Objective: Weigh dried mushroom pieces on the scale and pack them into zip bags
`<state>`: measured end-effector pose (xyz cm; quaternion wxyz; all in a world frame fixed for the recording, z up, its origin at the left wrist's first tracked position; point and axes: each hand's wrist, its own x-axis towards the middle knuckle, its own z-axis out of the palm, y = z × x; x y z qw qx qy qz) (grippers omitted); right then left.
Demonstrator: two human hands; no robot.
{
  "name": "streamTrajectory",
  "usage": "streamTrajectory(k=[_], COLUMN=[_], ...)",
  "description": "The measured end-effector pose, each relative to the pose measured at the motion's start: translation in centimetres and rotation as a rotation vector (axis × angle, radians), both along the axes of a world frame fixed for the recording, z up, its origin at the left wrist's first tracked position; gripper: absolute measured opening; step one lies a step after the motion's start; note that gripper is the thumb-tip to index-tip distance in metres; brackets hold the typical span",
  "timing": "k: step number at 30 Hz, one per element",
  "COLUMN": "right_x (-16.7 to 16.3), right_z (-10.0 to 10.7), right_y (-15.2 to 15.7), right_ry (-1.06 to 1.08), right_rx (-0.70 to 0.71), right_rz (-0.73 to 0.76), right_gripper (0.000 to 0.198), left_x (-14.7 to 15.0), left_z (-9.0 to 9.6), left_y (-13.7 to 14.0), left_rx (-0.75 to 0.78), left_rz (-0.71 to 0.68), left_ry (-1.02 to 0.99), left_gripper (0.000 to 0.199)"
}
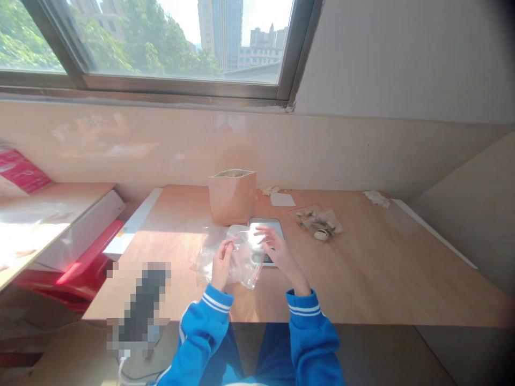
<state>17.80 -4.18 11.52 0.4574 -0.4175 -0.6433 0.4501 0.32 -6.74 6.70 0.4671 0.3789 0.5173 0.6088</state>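
My left hand (222,261) pinches the edge of a clear zip bag (243,265) between thumb and fingers. More clear plastic (205,254) lies beneath it on the table. Just to the right, my right hand (278,253) hovers with its fingers apart and seems to hold nothing. Partly under that hand and the plastic is a flat kitchen scale (277,223) with a pale top; its front is mostly covered. Behind the plastic stands an open brown paper bag (232,198), whose contents I cannot make out.
On the right lie filled zip bags (322,225) with pale and dark pieces. A white card (282,199) and crumpled tissue (377,199) are near the wall. A blurred-out dark object (145,303) sits at the table's left front. A red stool (86,268) stands left of the table.
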Motion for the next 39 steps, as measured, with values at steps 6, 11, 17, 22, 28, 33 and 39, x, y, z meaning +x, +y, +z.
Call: streamTrajectory(k=[6, 11, 17, 22, 28, 33, 39], right_x=[0.0, -0.9, 2.9, 9.1, 14.4, 16.1, 15.9], right_z=[-1.6, -2.4, -4.2, -8.4, -12.0, -13.8, -12.9], right_y=[0.8, 0.5, 1.1, 3.1, 5.5, 6.2, 5.4], right_ry=[0.064, 0.093, -0.129, -0.379, -0.643, -0.651, -0.533], right_rx=[0.004, 0.003, 0.081, 0.264, 0.289, 0.252, 0.336], right_rz=[-0.314, -0.354, -0.309, -0.695, -0.953, -0.955, -1.067], right_gripper=[0.014, 0.016, 0.028, 0.028, 0.046, 0.036, 0.029], left_x=[-1.0, -2.0, -5.1, -6.4, -4.2, -2.8, -3.5], left_z=[0.8, 1.6, 1.2, -0.4, -3.0, -6.5, -7.6], left_y=[-1.3, -1.7, -1.2, -0.8, 0.7, 1.2, 1.4], left_rx=[-0.021, -0.015, -0.213, -0.207, 0.031, -0.049, -0.025], left_rz=[-0.061, 0.031, 0.258, 0.415, 0.175, 0.009, -0.018], left_ry=[0.207, 0.374, 0.744, 1.171, 1.356, 1.45, 1.401], left_gripper=[0.034, 0.032, 0.028, 0.047, 0.046, 0.049, 0.037])
